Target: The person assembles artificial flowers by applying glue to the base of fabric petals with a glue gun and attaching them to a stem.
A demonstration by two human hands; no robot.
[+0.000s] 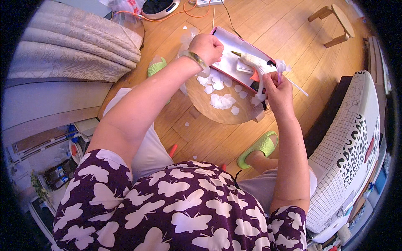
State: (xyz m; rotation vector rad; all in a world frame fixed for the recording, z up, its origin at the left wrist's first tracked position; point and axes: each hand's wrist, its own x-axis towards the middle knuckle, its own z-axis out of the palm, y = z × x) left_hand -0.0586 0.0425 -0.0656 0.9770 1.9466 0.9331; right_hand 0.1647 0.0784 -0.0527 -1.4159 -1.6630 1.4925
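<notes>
My left hand (pixel 208 49), with a pale bangle at the wrist, is closed over the left end of a shallow pink-edged tray (pixel 229 41). Whatever its curled fingers hold, if anything, is hidden. A white glue gun (pixel 251 61) points its dark nozzle leftward over the tray. Beside its curved handle, my right hand (pixel 278 88) is closed in a pinch at a translucent, purple-tinged piece (pixel 282 67). Loose white petals (pixel 222 101) lie on the round wooden stool (pixel 211 113) under the tray. An orange scrap (pixel 255 75) rests near the glue gun.
A thin white stick (pixel 300 88) juts out past my right hand. Green slippers (pixel 263 147) are on the wooden floor. A white patterned cover (pixel 347 154) stands at the right, a draped cloth (pixel 79 42) at the left. Farther off are a small stool (pixel 336 24) and an orange cord (pixel 167 16).
</notes>
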